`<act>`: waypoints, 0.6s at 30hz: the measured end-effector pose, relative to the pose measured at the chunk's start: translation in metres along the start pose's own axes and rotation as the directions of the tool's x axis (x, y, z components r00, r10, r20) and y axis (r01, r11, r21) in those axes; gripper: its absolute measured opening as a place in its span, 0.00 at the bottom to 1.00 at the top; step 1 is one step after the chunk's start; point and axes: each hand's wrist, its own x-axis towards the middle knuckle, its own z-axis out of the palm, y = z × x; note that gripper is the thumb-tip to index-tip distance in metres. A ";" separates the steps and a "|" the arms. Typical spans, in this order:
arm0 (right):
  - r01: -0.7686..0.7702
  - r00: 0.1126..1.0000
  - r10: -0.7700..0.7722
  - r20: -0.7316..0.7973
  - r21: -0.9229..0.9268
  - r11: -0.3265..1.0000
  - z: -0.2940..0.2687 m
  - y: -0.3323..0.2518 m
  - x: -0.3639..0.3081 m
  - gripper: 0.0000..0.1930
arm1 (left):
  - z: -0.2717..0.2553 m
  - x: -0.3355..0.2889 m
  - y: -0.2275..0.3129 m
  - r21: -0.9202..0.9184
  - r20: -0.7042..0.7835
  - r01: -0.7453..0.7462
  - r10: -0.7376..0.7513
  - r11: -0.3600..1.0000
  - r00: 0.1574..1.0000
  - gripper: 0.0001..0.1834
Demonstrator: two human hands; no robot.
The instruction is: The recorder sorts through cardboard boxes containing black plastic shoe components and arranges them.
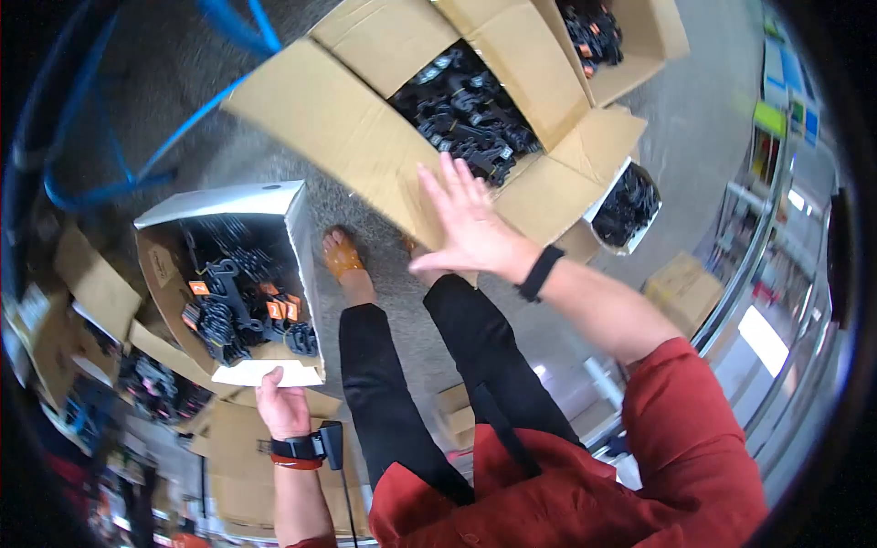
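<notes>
My left hand (285,406) grips the near edge of a white-sided cardboard box (304,265), thumb on top and fingers underneath. Inside lie black plastic pieces (239,292) that look like clothes hangers, some with orange tags. My right hand (470,224) is spread open over a long flap (338,137) of a big brown carton; whether it touches the flap I cannot tell. That carton holds a heap of similar black pieces (466,114), some with small pale markers.
Another brown carton (653,46) stands at the far right, and a small white box (630,205) of black pieces sits below it. More opened cartons (82,338) crowd the left. Blue metal tubing (196,128) rises at the upper left; shelving (776,228) lines the right.
</notes>
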 end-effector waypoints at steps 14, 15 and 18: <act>-0.185 0.957 0.172 0.234 0.038 0.982 -0.084 0.043 0.082 0.20 | -0.059 0.026 -0.083 -0.315 -0.225 -0.030 -0.044 0.949 0.973 0.11; -0.080 0.970 0.090 0.224 -0.053 0.995 -0.086 0.038 0.087 0.21 | -0.052 0.023 -0.085 -0.339 -0.209 -0.005 -0.070 0.941 0.975 0.12; 0.014 0.996 -0.001 0.088 -0.137 0.990 -0.049 0.072 0.099 0.24 | -0.047 0.026 -0.096 -0.351 -0.229 0.006 -0.093 0.936 0.969 0.13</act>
